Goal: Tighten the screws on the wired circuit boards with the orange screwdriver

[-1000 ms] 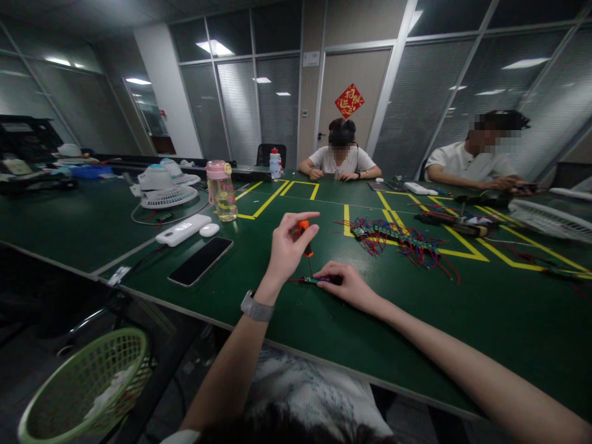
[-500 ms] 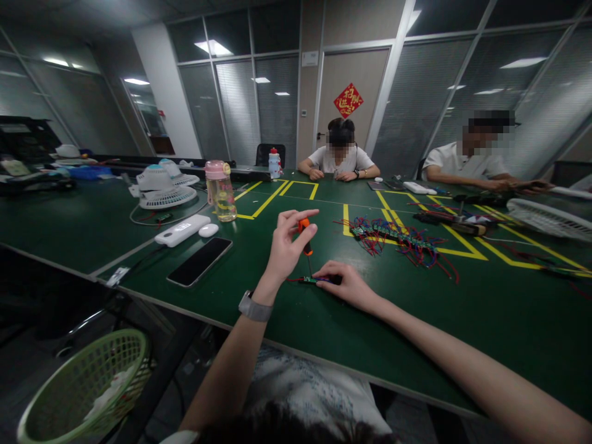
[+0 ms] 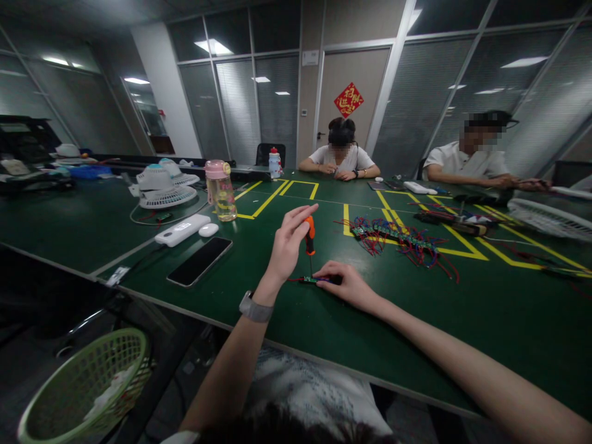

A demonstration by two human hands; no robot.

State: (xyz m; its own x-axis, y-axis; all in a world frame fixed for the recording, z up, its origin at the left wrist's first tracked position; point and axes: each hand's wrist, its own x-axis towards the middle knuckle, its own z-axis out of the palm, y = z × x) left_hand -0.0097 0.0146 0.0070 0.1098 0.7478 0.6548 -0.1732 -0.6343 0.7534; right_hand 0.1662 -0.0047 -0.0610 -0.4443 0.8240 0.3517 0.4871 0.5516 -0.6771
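Note:
My left hand [image 3: 287, 243], with a watch [image 3: 256, 307] on its wrist, is closed on the orange and black handle of a screwdriver [image 3: 310, 237]. The screwdriver stands nearly upright, its thin shaft pointing down at a small green circuit board [image 3: 307, 280]. That board lies on the green table [image 3: 370, 333], with a red wire running off its left end. My right hand [image 3: 345, 283] rests on the table and pinches the board's right end, where blue and red wires partly show. Whether the tip touches the board is too small to tell.
A row of wired circuit boards [image 3: 393, 237] lies to the right. On the left are a phone [image 3: 200, 262], a white power bank [image 3: 182, 230], a pink-lidded bottle [image 3: 221, 191] and white fan parts [image 3: 166, 188]. Two people [image 3: 340, 157] sit across. A green basket [image 3: 83, 382] stands below the edge.
The fingers of my left hand have shifted around the screwdriver handle, uncovering more of it, and the handle sits slightly more to the right. My right hand and the board stay in place.

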